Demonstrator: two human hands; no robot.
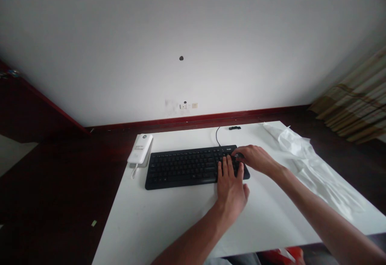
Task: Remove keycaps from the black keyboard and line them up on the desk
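Note:
A black keyboard point(183, 168) lies flat on the white table point(169, 216), its cable running off the back edge. My left hand point(230, 188) rests on the keyboard's right-hand part, with fingers stretched out and pressing on the keys. Just beyond it, at the upper right corner, my right hand point(253, 157) is closed around a small, dark, shiny object point(239, 156) held against the keys. What kind of object this is does not show clearly. Several small black pieces point(235, 128) like keycaps sit in a row behind the keyboard.
A white power bank point(140, 148) with a short white cable point(134, 171) is at the table's left edge. Crumpled clear plastic wrapping point(313, 168) covers much of the right side. Behind the table are a wall with sockets point(189, 106) and, at the right, a curtain point(356, 96).

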